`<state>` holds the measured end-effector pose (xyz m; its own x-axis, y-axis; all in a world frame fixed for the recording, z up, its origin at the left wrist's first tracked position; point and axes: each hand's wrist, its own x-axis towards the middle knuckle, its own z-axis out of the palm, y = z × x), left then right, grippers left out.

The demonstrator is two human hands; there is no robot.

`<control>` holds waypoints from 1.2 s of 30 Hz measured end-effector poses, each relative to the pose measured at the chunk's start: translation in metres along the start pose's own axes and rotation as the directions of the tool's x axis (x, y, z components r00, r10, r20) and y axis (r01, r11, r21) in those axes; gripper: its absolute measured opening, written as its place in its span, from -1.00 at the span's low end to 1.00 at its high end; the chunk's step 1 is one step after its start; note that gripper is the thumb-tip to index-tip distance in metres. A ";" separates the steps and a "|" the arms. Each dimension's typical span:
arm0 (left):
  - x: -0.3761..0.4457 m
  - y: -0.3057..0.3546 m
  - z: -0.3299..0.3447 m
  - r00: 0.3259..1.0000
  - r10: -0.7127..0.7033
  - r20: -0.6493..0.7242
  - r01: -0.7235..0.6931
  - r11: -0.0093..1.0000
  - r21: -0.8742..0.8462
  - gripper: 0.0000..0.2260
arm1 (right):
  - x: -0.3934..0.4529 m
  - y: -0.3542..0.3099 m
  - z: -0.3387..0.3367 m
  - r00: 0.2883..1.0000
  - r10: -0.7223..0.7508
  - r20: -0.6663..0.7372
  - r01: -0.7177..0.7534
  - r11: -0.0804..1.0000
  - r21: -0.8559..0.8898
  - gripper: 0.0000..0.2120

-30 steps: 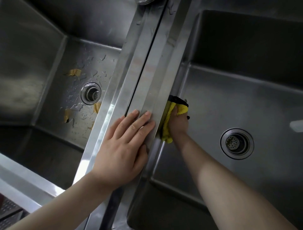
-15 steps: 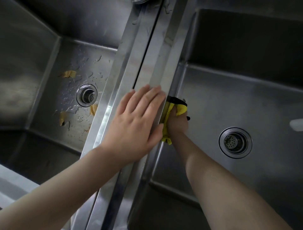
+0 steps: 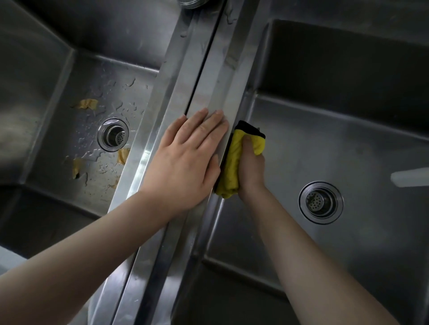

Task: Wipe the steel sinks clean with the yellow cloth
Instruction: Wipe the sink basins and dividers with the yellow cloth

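Two steel sinks lie side by side, split by a steel divider rim [image 3: 204,83]. My right hand [image 3: 251,169] is inside the right sink [image 3: 348,143], shut on a bunched yellow cloth [image 3: 232,167] with a black edge, pressing it against the sink's left wall just under the rim. My left hand [image 3: 185,160] lies flat, palm down, fingers together, on top of the divider right beside the cloth. The left sink [image 3: 69,97] is wet, with yellow scraps [image 3: 87,103] around its drain [image 3: 113,134].
The right sink's drain [image 3: 321,202] sits to the right of my forearm. A pale faucet tip [image 3: 409,177] pokes in from the right edge. A round metal fitting [image 3: 192,2] stands at the top of the divider.
My left hand slid forward along the divider until it lay level with the cloth. The right hand with the cloth stayed at about the same spot on the wall.
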<state>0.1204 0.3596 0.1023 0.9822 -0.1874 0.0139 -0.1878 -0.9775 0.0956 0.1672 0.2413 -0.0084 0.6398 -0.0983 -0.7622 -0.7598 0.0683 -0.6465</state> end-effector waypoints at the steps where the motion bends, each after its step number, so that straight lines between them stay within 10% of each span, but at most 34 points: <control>1: 0.000 0.000 0.000 1.000 -0.003 -0.002 0.003 1.000 -0.012 -0.52 | -0.004 -0.006 -0.001 1.000 -0.022 0.009 0.021 0.999 0.027 -0.69; 20: 0.002 -0.002 -0.001 0.999 0.001 0.048 0.000 1.000 -0.013 -0.51 | -0.054 -0.038 0.007 0.863 -0.500 -0.071 0.505 0.855 0.119 -0.87; 36: 0.002 -0.002 -0.001 0.999 -0.009 0.045 0.009 1.000 -0.009 -0.50 | 0.038 -0.007 0.024 0.893 -0.425 -0.146 0.408 0.903 -0.131 -0.93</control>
<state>0.1230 0.3613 0.1030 0.9826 -0.1831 -0.0315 -0.1789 -0.9782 0.1050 0.2000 0.2608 -0.0337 0.8777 -0.2615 -0.4016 -0.4401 -0.1084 -0.8914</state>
